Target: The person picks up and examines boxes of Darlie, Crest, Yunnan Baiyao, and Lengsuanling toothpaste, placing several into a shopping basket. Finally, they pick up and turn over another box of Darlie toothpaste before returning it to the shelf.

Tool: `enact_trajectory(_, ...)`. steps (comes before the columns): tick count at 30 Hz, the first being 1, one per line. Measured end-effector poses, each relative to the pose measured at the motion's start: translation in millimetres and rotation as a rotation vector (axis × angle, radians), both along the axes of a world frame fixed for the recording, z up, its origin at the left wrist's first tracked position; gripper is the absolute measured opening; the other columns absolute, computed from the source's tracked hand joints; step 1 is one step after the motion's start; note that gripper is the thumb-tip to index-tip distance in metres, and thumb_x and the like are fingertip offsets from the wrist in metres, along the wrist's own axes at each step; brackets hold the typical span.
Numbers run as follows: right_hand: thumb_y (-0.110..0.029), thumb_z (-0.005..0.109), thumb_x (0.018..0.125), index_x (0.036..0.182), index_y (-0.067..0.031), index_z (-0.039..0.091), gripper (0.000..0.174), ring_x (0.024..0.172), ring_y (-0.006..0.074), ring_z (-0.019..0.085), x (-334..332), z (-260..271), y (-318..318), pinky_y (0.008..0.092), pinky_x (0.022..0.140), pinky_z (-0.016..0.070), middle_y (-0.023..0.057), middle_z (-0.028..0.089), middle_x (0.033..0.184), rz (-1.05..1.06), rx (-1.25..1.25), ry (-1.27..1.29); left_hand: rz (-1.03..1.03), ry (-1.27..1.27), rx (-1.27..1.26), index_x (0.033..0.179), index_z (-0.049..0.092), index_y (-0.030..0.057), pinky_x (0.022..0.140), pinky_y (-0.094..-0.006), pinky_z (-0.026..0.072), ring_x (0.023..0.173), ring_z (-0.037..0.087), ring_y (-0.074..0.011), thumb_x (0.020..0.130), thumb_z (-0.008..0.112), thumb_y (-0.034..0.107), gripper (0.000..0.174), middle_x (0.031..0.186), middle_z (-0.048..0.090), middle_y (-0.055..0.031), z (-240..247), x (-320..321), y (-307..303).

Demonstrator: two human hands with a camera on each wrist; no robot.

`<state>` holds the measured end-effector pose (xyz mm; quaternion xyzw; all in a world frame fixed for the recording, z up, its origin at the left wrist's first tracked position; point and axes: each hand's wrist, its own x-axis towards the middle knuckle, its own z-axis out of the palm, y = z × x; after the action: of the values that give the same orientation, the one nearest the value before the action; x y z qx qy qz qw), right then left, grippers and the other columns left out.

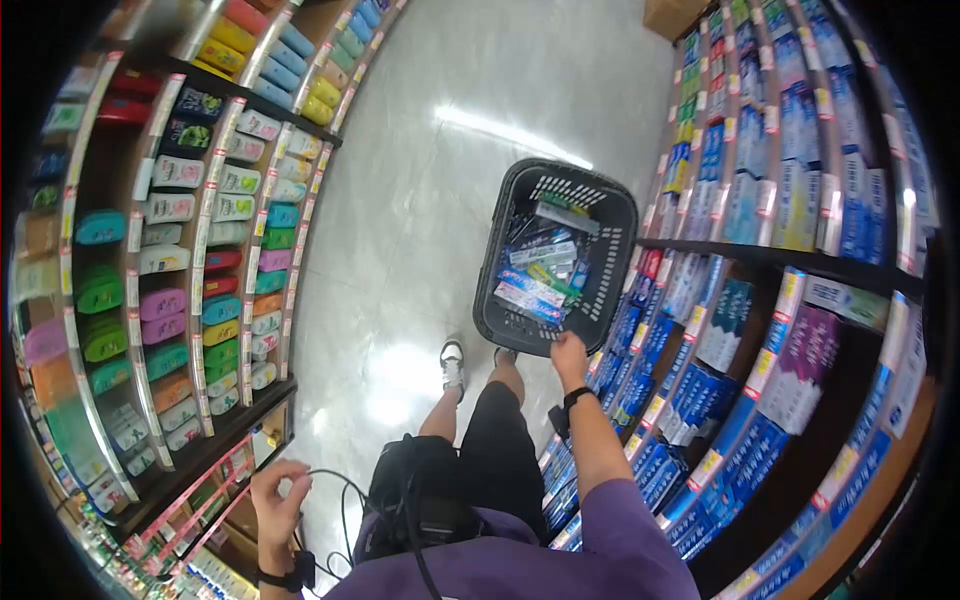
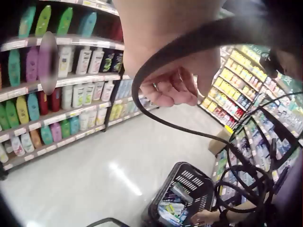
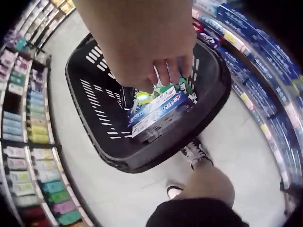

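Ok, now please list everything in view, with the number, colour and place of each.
Basket: one, black, in front of person
Packages: several, blue, white, green, in basket
Bottles: many, mixed colours, left shelves
Boxes: many, mostly blue, right shelves
Carton: one, brown, far aisle end
Floor: one, grey, between shelves
Bag: one, black, at waist
Cables: uncounted, black, near bag and left hand
Shorts: one pair, black, on legs
Shoes: two, white and dark, on floor
Left hand: one, bare, near left shelves
Right hand: one, bare, gripping basket's near edge
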<state>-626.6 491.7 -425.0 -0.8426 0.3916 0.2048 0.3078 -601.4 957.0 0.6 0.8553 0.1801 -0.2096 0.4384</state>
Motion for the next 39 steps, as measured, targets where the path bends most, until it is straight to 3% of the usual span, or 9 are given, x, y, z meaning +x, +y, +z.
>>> enact_trajectory(5, -0.013, 0.065, 0.081, 0.122, -0.0056, 0.067, 0.042, 0.113, 0.0391, 0.064, 45, -86, -20, 0.0482, 0.096, 0.0525, 0.0203, 0.068, 0.12, 0.337, -0.016, 0.16, 0.311, -0.051, 0.057, 0.096, 0.067, -0.0021, 0.057, -0.0237, 0.0462, 0.066, 0.057, -0.0106, 0.083, 0.072, 0.004, 0.016, 0.079, 0.061, -0.0048, -13, -16, -10)
enact_trajectory(8, -0.01, 0.067, 0.081, 0.138, -0.0066, 0.054, 0.059, 0.125, 0.0399, 0.057, 52, -129, -23, 0.048, 0.1, 0.0519, 0.0186, 0.058, 0.138, 0.334, 0.028, 0.347, 0.256, -0.036, 0.034, 0.094, 0.066, -0.0016, 0.056, -0.0243, 0.0456, 0.061, 0.058, -0.013, 0.084, 0.076, 0.017, 0.024, 0.076, 0.062, -0.0064, -10, -8, -15)
enact_trajectory(14, -0.008, 0.076, 0.078, 0.137, -0.0072, 0.05, 0.065, 0.126, 0.0364, 0.055, 39, -177, -24, 0.0479, 0.1, 0.0527, 0.015, 0.058, 0.134, 0.413, -0.054, 0.306, 0.203, -0.005, 0.104, 0.096, 0.062, -0.0007, 0.049, -0.0238, 0.0427, 0.055, 0.055, -0.0135, 0.084, 0.081, 0.05, 0.055, 0.074, 0.059, -0.0079, -24, -8, -14)
enact_trajectory(19, -0.003, 0.079, 0.07, 0.135, -0.0081, 0.051, 0.07, 0.127, 0.0375, 0.054, 38, -178, -29, 0.0451, 0.1, 0.0528, 0.0153, 0.057, 0.136, 0.443, -0.038, 0.343, 0.114, 0.015, 0.125, 0.1, 0.064, -0.0006, 0.05, -0.0256, 0.0417, 0.056, 0.057, -0.0142, 0.086, 0.079, 0.052, 0.056, 0.075, 0.059, -0.0075, -19, -7, -12)
enact_trajectory(26, -0.037, 0.08, 0.067, 0.092, 0.0, 0.075, 0.045, 0.093, 0.0385, 0.073, 59, -50, -21, 0.0455, 0.084, 0.0571, 0.0229, 0.075, 0.095, 0.283, 0.138, 0.308, 0.066, -0.095, 0.108, 0.09, 0.069, -0.005, 0.063, -0.0282, 0.0444, 0.065, 0.06, -0.0174, 0.087, 0.077, 0.027, 0.033, 0.073, 0.065, -0.0087, 11, 27, -32)
enact_trajectory(29, -0.043, 0.082, 0.068, 0.101, 0.0028, 0.075, 0.057, 0.087, 0.0286, 0.074, 39, -24, -32, 0.0411, 0.083, 0.0593, 0.018, 0.075, 0.096, 0.054, 0.391, 0.441, -0.009, -0.095, 0.05, 0.092, 0.069, -0.0055, 0.068, -0.0302, 0.047, 0.072, 0.063, -0.0182, 0.083, 0.074, 0.01, 0.019, 0.079, 0.067, -0.0105, 36, 43, -27)
enact_trajectory(32, -0.036, 0.078, 0.082, 0.103, 0.0033, 0.075, 0.045, 0.083, 0.0216, 0.071, 27, 111, -14, 0.0386, 0.081, 0.0605, 0.0108, 0.073, 0.091, -0.38, 0.823, 0.2, -0.132, -0.228, 0.079, 0.095, 0.07, -0.0035, 0.072, -0.0292, 0.0476, 0.077, 0.064, -0.0184, 0.081, 0.073, 0.002, 0.016, 0.081, 0.067, -0.0101, 51, 47, -19)
enact_trajectory(35, -0.022, 0.07, 0.093, 0.1, 0.0021, 0.073, 0.025, 0.09, 0.0217, 0.071, 4, 221, -2, 0.0417, 0.089, 0.0592, 0.0095, 0.072, 0.091, -0.49, 1.196, -0.068, -0.199, -0.309, -0.102, 0.098, 0.071, -0.0022, 0.074, -0.0286, 0.0485, 0.077, 0.063, -0.019, 0.082, 0.071, -0.001, 0.016, 0.08, 0.067, -0.0093, 58, 64, -13)
enact_trajectory(39, -0.022, 0.072, 0.088, 0.104, 0.0064, 0.072, 0.033, 0.092, 0.0214, 0.07, -29, 357, 28, 0.0355, 0.09, 0.0546, 0.0116, 0.074, 0.096, -0.447, 1.28, -0.35, -0.409, -0.45, -0.243, 0.102, 0.071, -0.0005, 0.074, -0.0289, 0.0492, 0.078, 0.063, -0.0183, 0.085, 0.072, 0.001, 0.017, 0.084, 0.068, -0.0087, 74, 90, -31)
